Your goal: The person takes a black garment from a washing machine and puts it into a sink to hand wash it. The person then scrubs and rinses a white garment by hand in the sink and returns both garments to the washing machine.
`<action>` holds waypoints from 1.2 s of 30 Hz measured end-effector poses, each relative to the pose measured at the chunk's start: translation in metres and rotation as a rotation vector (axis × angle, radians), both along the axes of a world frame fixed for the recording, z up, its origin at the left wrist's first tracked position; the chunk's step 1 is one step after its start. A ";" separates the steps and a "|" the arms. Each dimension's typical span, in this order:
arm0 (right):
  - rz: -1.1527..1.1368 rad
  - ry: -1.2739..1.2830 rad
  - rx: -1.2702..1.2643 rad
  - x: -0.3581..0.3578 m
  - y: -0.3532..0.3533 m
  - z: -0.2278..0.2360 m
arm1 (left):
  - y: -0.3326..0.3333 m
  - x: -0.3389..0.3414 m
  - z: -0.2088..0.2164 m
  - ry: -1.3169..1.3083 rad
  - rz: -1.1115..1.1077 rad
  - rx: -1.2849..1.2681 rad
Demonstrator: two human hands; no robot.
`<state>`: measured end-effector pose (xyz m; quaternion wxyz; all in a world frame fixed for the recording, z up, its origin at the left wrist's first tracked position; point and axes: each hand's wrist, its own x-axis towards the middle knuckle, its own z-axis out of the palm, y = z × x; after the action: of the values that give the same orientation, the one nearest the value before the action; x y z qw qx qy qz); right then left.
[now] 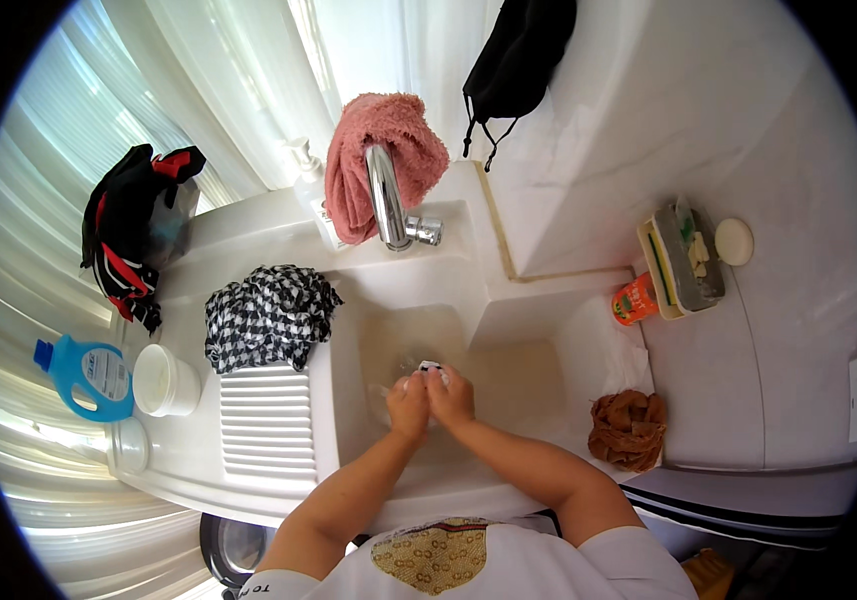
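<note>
Close together over the sink basin [518, 385], my two hands grip a small piece of white cloth [431, 366] with dark marks. Its kind is hard to make out, since the fingers cover most of it. My left hand [408, 405] is closed at its left side, and my right hand [451, 394] is closed at its right side. Cloudy water stands in the basin, with some suds beside my left hand. A chrome faucet [384, 195], draped with a pink towel [353, 170], rises behind the basin.
Left of the basin, a black-and-white checked cloth [270, 318] lies above a ribbed washboard [266, 425]. Farther left stand a white tub [166, 380] and a blue detergent jug [93, 378]. A brown cloth [628, 430], an orange container [634, 300] and a caddy [683, 265] are at right.
</note>
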<state>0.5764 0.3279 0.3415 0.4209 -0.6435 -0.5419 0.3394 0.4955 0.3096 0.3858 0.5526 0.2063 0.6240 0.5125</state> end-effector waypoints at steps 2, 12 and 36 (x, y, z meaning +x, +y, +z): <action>0.096 0.012 -0.113 0.004 0.003 0.012 | 0.002 -0.003 -0.011 0.103 -0.010 0.005; 0.195 -0.743 -0.491 0.079 0.022 -0.014 | 0.005 -0.022 -0.025 1.433 -0.624 0.036; 0.284 -0.240 -0.376 0.037 0.009 -0.046 | 0.033 -0.031 -0.091 -0.331 -0.083 -0.275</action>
<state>0.6132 0.3367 0.2955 0.1750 -0.6636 -0.6002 0.4109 0.4649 0.3429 0.2950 0.6909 0.0675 0.5801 0.4262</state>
